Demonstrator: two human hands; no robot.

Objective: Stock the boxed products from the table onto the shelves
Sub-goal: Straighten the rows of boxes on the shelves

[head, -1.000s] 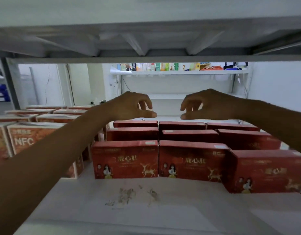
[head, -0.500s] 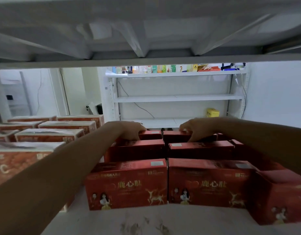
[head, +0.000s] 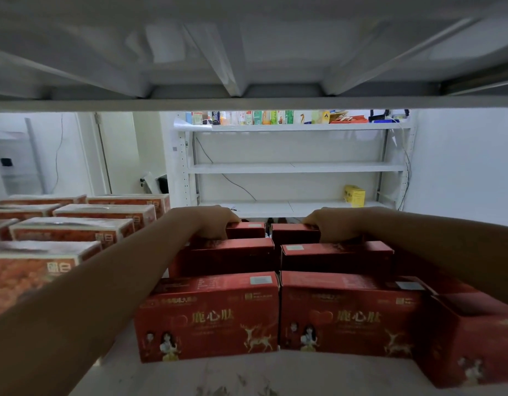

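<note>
Red boxes with gold deer print stand in rows on a white shelf (head: 275,372). The front row holds a left box (head: 207,318), a middle box (head: 347,315) and a right box (head: 472,338). My left hand (head: 209,221) reaches over them and curls over the far edge of the back-left red box (head: 247,230). My right hand (head: 332,224) does the same on the back-right red box (head: 292,231). Fingertips are hidden behind the boxes.
Orange and white boxes (head: 72,232) fill the shelf at the left. The shelf above (head: 252,104) hangs low overhead. Behind stands a white rack (head: 295,167) with a yellow box (head: 354,195) and assorted packs on its top level.
Both hands dropped from mid-air onto the back row of red boxes and curled over their far edges. The camera moved lower and closer to the shelf.
</note>
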